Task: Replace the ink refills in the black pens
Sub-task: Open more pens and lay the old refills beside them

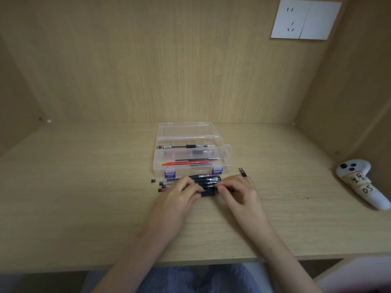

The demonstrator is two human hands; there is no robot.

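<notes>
Head view: looks down on a pale wood-grain desk (84,208) set inside a wooden alcove.
Storage box: a clear plastic box with purple latches (191,169) sits open at mid-desk, its lid tilted back toward the rear wall.
Box contents: a slim black-gripped pen (182,146) lies crosswise at the back with a clear-barrelled pen (190,152) just beside it. Thin black and red ink refills (186,163) lie crosswise in the front part.
Black pens: a row of black capped pens (206,178) lies on the desk just in front of the box. They are parallel and touching, with their small end plugs showing at the left.
Nearest pen: the nearest black pen (208,193) of the row spans the gap between the two hands.
Left hand: the left hand (179,194) has curled fingers pinching the left part of the nearest black pen.
Right hand: the right hand (238,191) has bent fingertips closed narrowly on the right end of that pen.
Small part: a small black piece (242,172), too small to identify, shows just beyond the right hand.
Far right: a white handheld controller with taped handwritten labels (359,182) lies well apart from the pens.
Wall: a white double socket plate (304,20) is on the rear panel at upper right.
</notes>
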